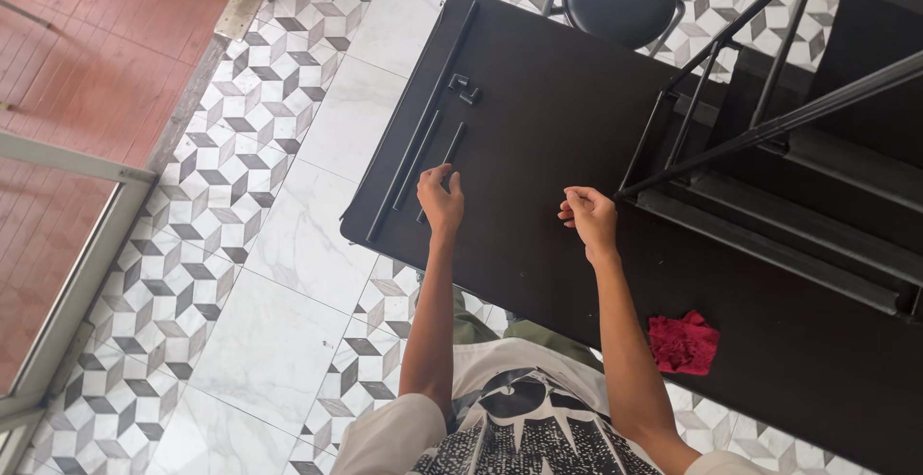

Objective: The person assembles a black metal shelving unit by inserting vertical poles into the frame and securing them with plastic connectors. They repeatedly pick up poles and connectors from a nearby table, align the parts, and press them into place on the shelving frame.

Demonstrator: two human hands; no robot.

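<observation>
Bright, even daylight enters from nine o'clock, casting soft shadows, a faint sheen on the dark table, sharp focus throughout

Dark table and what lay on it

The dark table stood on a patterned tile floor. On it, toward ten o'clock, three long black bars lay parallel near the edge, with small black brackets beyond them. A red cloth lay at five o'clock, and a black metal frame stood at two o'clock.
</observation>
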